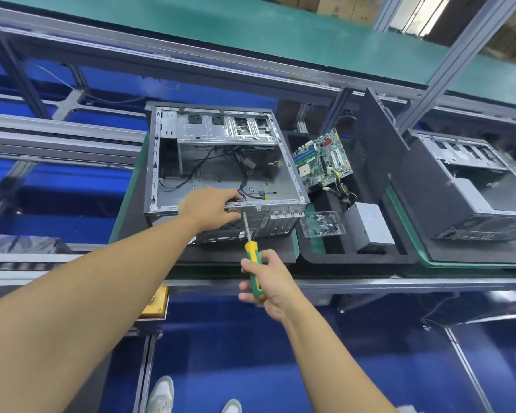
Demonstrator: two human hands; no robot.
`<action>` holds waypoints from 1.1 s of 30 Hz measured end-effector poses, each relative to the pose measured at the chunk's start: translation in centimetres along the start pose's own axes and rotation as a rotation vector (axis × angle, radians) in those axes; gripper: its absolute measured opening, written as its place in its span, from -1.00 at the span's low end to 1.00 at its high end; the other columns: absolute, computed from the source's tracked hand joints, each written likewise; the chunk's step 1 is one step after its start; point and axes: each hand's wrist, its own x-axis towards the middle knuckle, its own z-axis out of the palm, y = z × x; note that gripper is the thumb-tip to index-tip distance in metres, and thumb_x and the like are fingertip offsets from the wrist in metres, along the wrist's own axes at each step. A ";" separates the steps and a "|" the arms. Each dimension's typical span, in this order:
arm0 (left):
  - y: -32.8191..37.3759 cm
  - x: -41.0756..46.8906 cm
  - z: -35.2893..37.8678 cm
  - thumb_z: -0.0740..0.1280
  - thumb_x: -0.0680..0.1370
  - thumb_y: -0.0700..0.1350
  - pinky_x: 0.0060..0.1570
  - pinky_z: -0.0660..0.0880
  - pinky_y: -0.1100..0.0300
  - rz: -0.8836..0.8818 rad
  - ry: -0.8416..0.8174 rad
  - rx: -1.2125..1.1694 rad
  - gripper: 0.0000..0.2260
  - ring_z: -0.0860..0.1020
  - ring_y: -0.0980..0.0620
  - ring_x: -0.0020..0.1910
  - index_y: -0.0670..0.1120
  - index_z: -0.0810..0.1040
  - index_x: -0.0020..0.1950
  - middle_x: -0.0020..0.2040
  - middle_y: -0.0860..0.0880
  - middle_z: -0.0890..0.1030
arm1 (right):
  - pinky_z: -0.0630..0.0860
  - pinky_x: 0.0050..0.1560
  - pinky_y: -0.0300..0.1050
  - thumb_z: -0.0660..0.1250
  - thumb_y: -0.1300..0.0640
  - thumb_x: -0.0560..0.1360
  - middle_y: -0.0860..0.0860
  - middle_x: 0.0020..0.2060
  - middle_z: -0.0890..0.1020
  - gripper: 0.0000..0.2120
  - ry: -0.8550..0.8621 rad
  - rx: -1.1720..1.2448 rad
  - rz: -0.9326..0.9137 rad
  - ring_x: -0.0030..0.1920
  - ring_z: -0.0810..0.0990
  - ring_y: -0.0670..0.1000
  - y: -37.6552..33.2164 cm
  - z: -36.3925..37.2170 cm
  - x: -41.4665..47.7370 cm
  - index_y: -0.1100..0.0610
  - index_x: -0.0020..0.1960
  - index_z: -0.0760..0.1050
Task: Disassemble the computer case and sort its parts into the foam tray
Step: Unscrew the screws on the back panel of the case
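Computer case (221,171): lying on its side on a dark mat (221,254) on the counter (370,283), open face up and rear panel toward me. The interior is largely stripped. The bare metal floor shows, loose black cables (242,177) trail across it, and the drive cage sits along the far wall. My left hand (209,208) is at the near rim of the case, its fingers curled over that edge and holding it. The fingertips are blurred, so I cannot tell exactly what they touch. My right hand (265,278) is below it, fingers wrapped round the green and yellow handle of a screwdriver (252,257), whose shaft points up to the same rim, just beside my left fingers. Foam tray (355,254): directly right of the case, touching the mat. In it, a green motherboard (322,160) leans at the far end with yellow-and-black wires hanging from it, a grey power supply (373,225) sits in a near compartment, and a clear box of screws (322,223) rests on the tray's left edge. A dark side panel (382,150) stands upright along the tray's right side, screening part of a second case (474,189) beyond. My left forearm crosses the mat and hides the case's near left corner.
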 end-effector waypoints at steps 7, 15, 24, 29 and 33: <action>0.2 -0.2 -0.2 0.33 0.53 0.25 -0.14 0.35 0.13 0.024 -0.003 -0.025 -0.58 0.56 -0.04 0.11 0.19 0.47 0.36 0.22 0.12 0.52 | 0.45 -0.42 -0.15 0.10 0.13 0.65 0.10 -0.23 0.65 -0.72 -0.094 0.136 0.073 -0.40 0.48 0.03 -0.5 0.0 -0.6 0.25 0.13 0.53; 2.3 -0.7 0.3 0.32 0.55 -0.01 0.18 0.33 0.02 -0.009 0.015 -0.011 -0.54 0.49 -0.06 0.18 0.04 0.41 0.47 0.22 0.02 0.48 | 0.59 -0.40 -0.10 0.40 0.16 0.56 0.08 0.01 0.51 -0.76 -0.009 0.044 -0.035 -0.35 0.64 -0.02 0.1 -0.8 -0.4 0.07 0.16 0.40; 6.0 -5.4 1.3 0.29 0.54 0.00 -0.24 0.47 0.14 -0.584 0.217 -0.853 -0.85 0.55 0.05 -0.24 -0.03 0.56 -0.16 -0.23 0.04 0.63 | 0.42 -0.47 -0.17 0.13 0.07 0.66 0.10 -0.20 0.71 -0.72 -0.013 0.154 0.032 -0.44 0.50 -0.01 -0.2 -0.6 -0.1 0.20 0.17 0.52; 7.4 -3.9 1.1 0.42 0.55 -0.02 -0.27 0.56 0.19 -0.843 0.097 -1.454 -0.81 0.62 0.01 -0.23 -0.15 0.65 -0.08 -0.12 -0.08 0.70 | 0.60 -0.35 -0.06 0.23 0.18 0.64 0.15 -0.10 0.64 -0.82 -0.006 0.095 -0.071 -0.31 0.61 0.02 0.2 -0.6 0.1 0.17 0.21 0.49; 8.0 -3.1 1.0 0.44 0.56 -0.12 -0.26 0.62 0.16 -0.903 0.083 -1.626 -0.88 0.63 0.02 -0.29 -0.16 0.58 -0.09 -0.18 -0.08 0.67 | 0.62 -0.36 -0.07 0.41 0.20 0.55 0.14 0.04 0.56 -0.75 0.022 0.059 -0.105 -0.30 0.67 0.00 0.2 -0.8 0.2 0.04 0.17 0.43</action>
